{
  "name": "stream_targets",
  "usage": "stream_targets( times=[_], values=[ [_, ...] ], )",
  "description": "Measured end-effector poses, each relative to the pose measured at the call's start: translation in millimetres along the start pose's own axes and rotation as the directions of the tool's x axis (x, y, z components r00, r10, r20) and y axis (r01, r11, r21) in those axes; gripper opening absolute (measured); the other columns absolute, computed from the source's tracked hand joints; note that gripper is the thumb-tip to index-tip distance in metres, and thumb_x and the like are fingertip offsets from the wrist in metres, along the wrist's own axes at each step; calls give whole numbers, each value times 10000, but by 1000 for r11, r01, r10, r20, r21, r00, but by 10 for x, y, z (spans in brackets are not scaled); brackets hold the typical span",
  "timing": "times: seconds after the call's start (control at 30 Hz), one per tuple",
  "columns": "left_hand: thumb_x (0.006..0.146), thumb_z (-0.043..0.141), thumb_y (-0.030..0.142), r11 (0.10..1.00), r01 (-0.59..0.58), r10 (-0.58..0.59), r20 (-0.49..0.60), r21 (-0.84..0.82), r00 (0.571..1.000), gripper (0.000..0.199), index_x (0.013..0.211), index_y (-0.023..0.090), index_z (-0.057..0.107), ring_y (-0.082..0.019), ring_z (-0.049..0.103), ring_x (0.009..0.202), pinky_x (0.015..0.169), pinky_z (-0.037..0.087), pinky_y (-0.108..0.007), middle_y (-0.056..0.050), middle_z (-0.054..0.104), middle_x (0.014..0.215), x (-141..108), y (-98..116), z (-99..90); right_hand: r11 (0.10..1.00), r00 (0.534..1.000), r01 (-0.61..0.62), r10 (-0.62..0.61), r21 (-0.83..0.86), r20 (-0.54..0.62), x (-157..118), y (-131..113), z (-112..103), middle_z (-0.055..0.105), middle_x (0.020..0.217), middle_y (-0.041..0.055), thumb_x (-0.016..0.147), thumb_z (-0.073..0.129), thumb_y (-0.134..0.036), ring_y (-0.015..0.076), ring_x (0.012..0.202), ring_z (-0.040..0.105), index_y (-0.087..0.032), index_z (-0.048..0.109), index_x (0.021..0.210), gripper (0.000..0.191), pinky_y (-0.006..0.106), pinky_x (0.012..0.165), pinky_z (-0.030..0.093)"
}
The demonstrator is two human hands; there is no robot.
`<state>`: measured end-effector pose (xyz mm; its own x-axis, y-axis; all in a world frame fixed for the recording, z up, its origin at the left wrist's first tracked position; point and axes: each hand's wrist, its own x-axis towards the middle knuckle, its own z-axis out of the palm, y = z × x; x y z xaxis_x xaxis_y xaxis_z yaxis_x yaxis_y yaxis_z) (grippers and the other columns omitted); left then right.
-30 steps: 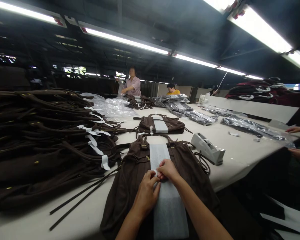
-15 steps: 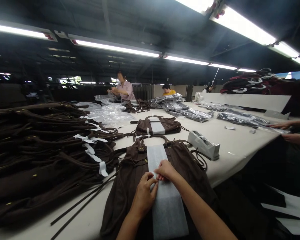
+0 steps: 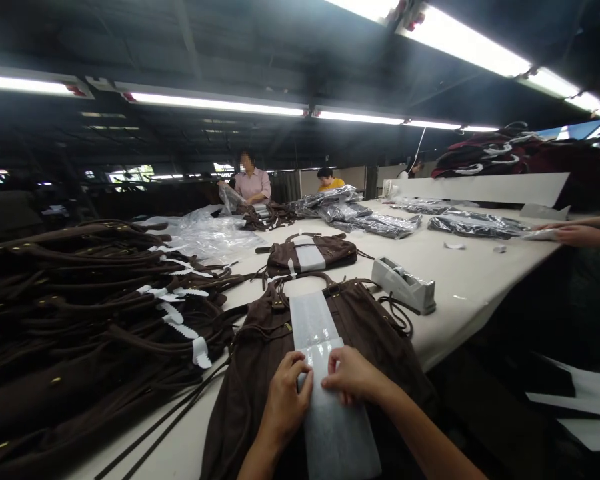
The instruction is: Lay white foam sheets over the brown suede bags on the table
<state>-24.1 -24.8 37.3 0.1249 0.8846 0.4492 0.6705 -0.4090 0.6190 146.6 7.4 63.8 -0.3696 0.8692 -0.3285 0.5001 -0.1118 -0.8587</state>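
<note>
My left grip [image 3: 286,393] and right grip [image 3: 350,377] are pinched narrow on a white foam sheet [image 3: 337,433], its long axis running away from me along a brown handbag [image 3: 375,340] toward the handles [image 3: 305,273], on the desk [image 3: 460,313].

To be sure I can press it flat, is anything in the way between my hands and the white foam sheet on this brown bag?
Nothing visible is in the way: your left hand and right hand are on the white foam sheet, which lies along the brown bag.

Matt brown suede-like handbag [image 3: 253,380], dull white foam sheet [image 3: 337,433], glossy clear plastic film [image 3: 203,239], smooth grey plastic tape dispenser [image 3: 404,285]
</note>
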Motion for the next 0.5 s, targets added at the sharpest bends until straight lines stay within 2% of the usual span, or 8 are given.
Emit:
stream_targets(
  times=[0.07,0.13,0.23,0.3,0.33,0.4,0.47,0.5],
  values=[
    [879,508,238,999,-24,24,4,37,1000,134,852,208,636,-208,615,1019,887,518,-356,-81,615,1062,-19,-13,9,984,991,125,-119,129,-55,-319,226,-144,601,477,-30,772,635,-339,127,336,506,-196,540,783,173,176,303,318],
    [890,502,249,994,-65,65,10,87,998,133,907,211,628,-206,627,998,871,535,-355,-75,630,1025,-42,-30,20,961,920,223,-151,166,-363,-614,573,-413,660,612,8,810,575,-505,143,427,575,-199,563,835,308,208,370,405],
    [886,524,279,970,-147,154,-24,194,988,203,1058,204,602,-213,635,1013,875,554,-367,-82,636,1052,-57,-65,21,986,556,154,-38,57,-830,-927,1210,-933,706,817,63,754,580,-622,219,713,682,-219,616,924,439,290,635,538],
    [880,541,293,939,-192,217,-57,287,974,294,1157,199,570,-221,629,1058,888,559,-371,-97,619,1136,-51,-84,20,998,485,37,34,59,-874,-1033,1578,-1185,706,974,102,691,619,-661,286,886,678,-224,641,998,534,351,742,545],
    [880,546,299,916,-216,251,-60,338,966,329,1194,201,556,-226,620,1087,895,560,-372,-102,606,1181,-52,-88,32,996,527,23,65,91,-847,-1055,1711,-1242,694,1049,119,671,632,-671,308,972,659,-217,647,1034,581,374,803,538],
    [880,552,326,853,-274,333,-59,443,941,375,1235,207,544,-252,577,1172,936,542,-401,-113,575,1268,-85,-74,113,972,705,79,102,220,-701,-1046,1848,-1198,663,1157,139,669,643,-670,318,1104,608,-190,644,1107,650,391,925,497],
    [882,544,389,774,-353,438,-42,526,898,422,1255,192,541,-290,517,1249,989,502,-452,-132,562,1314,-190,-26,304,906,887,160,42,391,-460,-987,1827,-987,639,1215,143,700,652,-640,309,1167,574,-168,614,1194,684,389,996,453],
    [889,527,407,730,-394,491,-27,558,871,436,1259,176,540,-302,503,1264,1003,486,-466,-144,572,1311,-272,9,442,858,933,196,-13,474,-361,-949,1776,-849,631,1230,140,707,665,-621,309,1175,567,-165,594,1233,700,393,1008,443]
  ],
)
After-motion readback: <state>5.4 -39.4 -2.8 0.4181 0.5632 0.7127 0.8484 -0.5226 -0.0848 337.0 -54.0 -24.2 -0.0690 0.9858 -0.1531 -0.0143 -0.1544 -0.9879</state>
